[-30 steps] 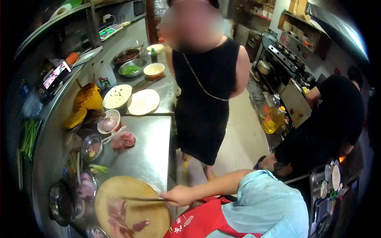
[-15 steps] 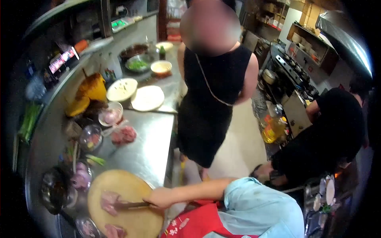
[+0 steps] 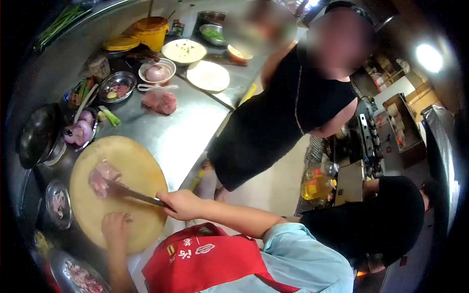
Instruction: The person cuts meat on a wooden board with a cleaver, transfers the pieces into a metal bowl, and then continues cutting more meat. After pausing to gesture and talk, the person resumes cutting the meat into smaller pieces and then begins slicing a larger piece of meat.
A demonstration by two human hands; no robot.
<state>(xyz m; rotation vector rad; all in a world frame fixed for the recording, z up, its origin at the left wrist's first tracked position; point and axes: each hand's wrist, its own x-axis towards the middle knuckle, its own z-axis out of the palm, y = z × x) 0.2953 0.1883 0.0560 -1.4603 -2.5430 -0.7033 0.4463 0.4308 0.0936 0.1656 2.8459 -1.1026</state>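
My right hand (image 3: 181, 205) grips a knife (image 3: 139, 196) by its handle. The blade reaches left over a round yellowish cutting board (image 3: 129, 151), its tip at a piece of raw pink meat (image 3: 103, 179). My left hand (image 3: 115, 227) is at the near part of the board, below the blade, with its fingers curled in. What the left fingers hold, if anything, I cannot tell. Left of the board stands a small metal dish (image 3: 59, 204) with bits of meat. Nearer lies a metal tray (image 3: 80, 276) with cut meat.
Beyond the board lie a bag of meat (image 3: 160, 101), a scallion piece (image 3: 110, 116), purple onions (image 3: 80, 132) and a bowl of chopped food (image 3: 117, 88). A dark wok (image 3: 38, 136) stands at left. A person (image 3: 288, 117) in black stands across the counter; another (image 3: 366, 219) bends at right.
My view has turned, so the board sits higher. My left hand now shows over the board. The second meat piece from the near edge no longer shows there; the knife stays in my right hand.
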